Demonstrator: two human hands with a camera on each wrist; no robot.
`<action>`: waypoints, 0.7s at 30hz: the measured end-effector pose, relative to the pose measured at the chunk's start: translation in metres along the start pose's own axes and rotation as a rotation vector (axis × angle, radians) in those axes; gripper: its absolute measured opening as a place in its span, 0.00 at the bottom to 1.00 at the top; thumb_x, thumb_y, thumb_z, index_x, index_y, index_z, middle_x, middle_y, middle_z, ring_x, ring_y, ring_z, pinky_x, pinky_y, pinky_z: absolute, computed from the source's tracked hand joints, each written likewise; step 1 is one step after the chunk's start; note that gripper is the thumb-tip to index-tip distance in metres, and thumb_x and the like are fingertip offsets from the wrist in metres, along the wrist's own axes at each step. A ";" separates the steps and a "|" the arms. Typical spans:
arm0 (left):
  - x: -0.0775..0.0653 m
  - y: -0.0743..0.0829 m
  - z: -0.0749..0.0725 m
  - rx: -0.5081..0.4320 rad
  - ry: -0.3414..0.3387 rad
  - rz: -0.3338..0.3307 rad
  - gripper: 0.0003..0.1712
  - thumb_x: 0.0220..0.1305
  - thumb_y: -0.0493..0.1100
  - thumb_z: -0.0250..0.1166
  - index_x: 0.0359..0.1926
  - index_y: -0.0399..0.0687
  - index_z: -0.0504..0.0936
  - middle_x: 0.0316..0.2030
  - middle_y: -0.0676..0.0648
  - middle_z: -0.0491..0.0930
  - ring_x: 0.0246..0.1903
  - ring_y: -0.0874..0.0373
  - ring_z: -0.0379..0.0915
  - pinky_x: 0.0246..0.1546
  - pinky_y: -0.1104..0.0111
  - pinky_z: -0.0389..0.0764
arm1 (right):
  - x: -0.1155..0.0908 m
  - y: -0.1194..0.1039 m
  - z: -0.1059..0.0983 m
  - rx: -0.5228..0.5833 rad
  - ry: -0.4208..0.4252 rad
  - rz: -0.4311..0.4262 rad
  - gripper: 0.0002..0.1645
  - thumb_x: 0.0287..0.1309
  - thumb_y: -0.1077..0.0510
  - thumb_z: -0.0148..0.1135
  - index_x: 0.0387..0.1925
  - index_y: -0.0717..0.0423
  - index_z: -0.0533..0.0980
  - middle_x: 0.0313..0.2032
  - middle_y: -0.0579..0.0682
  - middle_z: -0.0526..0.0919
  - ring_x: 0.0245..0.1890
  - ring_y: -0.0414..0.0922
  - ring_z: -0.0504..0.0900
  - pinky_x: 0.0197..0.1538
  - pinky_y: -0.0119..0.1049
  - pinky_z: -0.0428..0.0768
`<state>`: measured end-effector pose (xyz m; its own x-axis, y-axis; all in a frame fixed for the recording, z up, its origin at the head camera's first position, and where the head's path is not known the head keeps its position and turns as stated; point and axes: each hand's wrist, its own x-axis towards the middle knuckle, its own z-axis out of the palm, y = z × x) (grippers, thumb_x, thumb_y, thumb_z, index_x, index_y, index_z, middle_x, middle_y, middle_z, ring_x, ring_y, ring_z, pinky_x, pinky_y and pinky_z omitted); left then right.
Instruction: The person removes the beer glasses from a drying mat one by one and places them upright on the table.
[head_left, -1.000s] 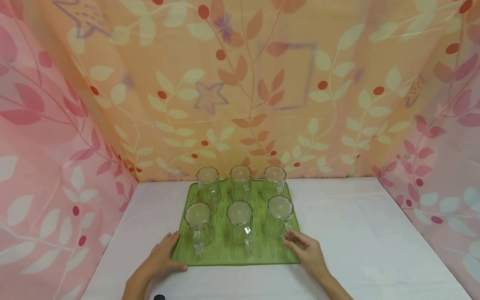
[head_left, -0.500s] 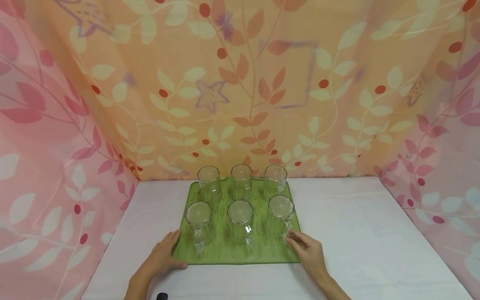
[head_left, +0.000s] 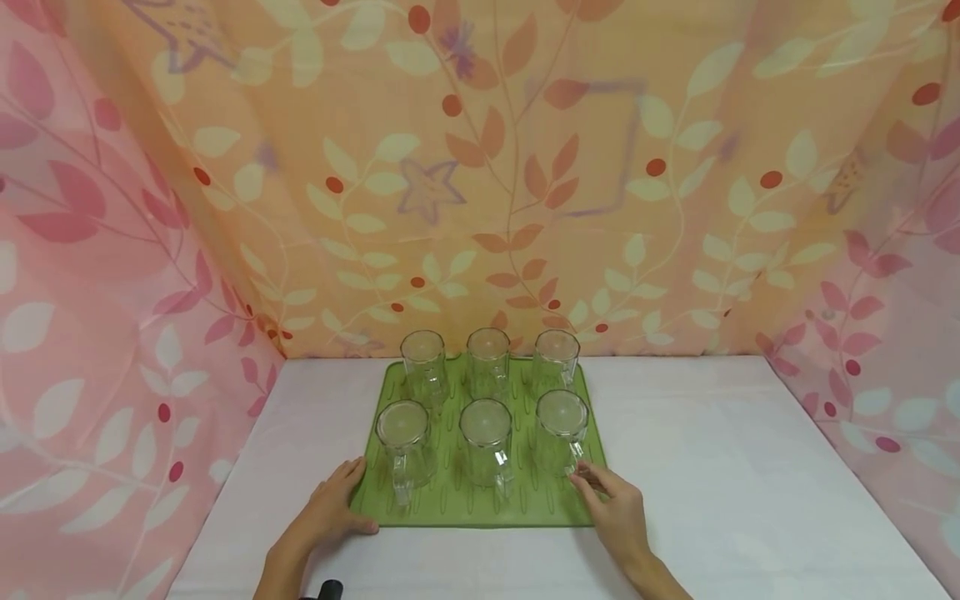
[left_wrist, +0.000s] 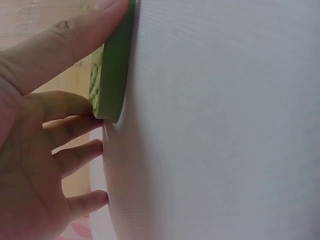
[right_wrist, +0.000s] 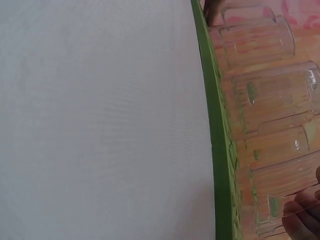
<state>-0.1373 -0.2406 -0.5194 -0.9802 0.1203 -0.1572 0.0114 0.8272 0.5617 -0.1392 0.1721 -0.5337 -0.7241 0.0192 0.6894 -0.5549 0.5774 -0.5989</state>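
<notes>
Clear glass mugs stand in two rows on a green ribbed mat (head_left: 465,515). My right hand (head_left: 618,508) pinches the handle of the front right mug (head_left: 558,429) between thumb and fingers. In the right wrist view only some fingertips (right_wrist: 300,220) show beside the glass. My left hand (head_left: 330,504) lies at the mat's front left corner, its thumb along the front edge and its fingers extended by the left side. The front left mug (head_left: 402,442) and the front middle mug (head_left: 486,442) have handles facing me. The back row includes a middle mug (head_left: 487,362).
A white-covered table (head_left: 712,467) extends on both sides of the mat. Patterned orange cloth (head_left: 510,167) hangs behind it, with pink cloth (head_left: 112,375) at the sides. A small black object (head_left: 331,590) shows at the bottom edge, near my left forearm.
The head view has shifted slightly. The front right mug, with my right hand on its handle, has moved a little left relative to the other mugs. My left hand stays at the mat's corner.
</notes>
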 end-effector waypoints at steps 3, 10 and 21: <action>0.000 0.001 -0.001 -0.001 0.003 0.007 0.65 0.30 0.48 0.83 0.68 0.27 0.61 0.69 0.27 0.59 0.69 0.28 0.52 0.66 0.30 0.51 | 0.000 -0.001 0.001 -0.029 0.006 -0.012 0.15 0.37 0.75 0.74 0.33 0.69 0.82 0.28 0.54 0.88 0.26 0.42 0.87 0.36 0.17 0.81; 0.001 -0.001 0.000 0.001 -0.010 0.000 0.64 0.31 0.47 0.83 0.69 0.28 0.61 0.69 0.28 0.59 0.69 0.29 0.53 0.66 0.31 0.52 | -0.002 0.000 0.002 -0.058 0.039 -0.008 0.17 0.35 0.74 0.75 0.33 0.70 0.82 0.28 0.55 0.88 0.24 0.41 0.87 0.34 0.17 0.81; 0.003 -0.003 0.000 0.000 -0.014 -0.004 0.65 0.29 0.47 0.83 0.69 0.29 0.61 0.69 0.29 0.60 0.69 0.30 0.53 0.66 0.32 0.54 | -0.003 0.000 0.001 -0.139 0.061 -0.096 0.16 0.35 0.75 0.75 0.33 0.70 0.82 0.27 0.56 0.88 0.23 0.44 0.87 0.33 0.18 0.82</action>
<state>-0.1404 -0.2422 -0.5214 -0.9774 0.1249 -0.1703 0.0079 0.8274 0.5616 -0.1379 0.1711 -0.5366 -0.6421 0.0056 0.7666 -0.5554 0.6859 -0.4702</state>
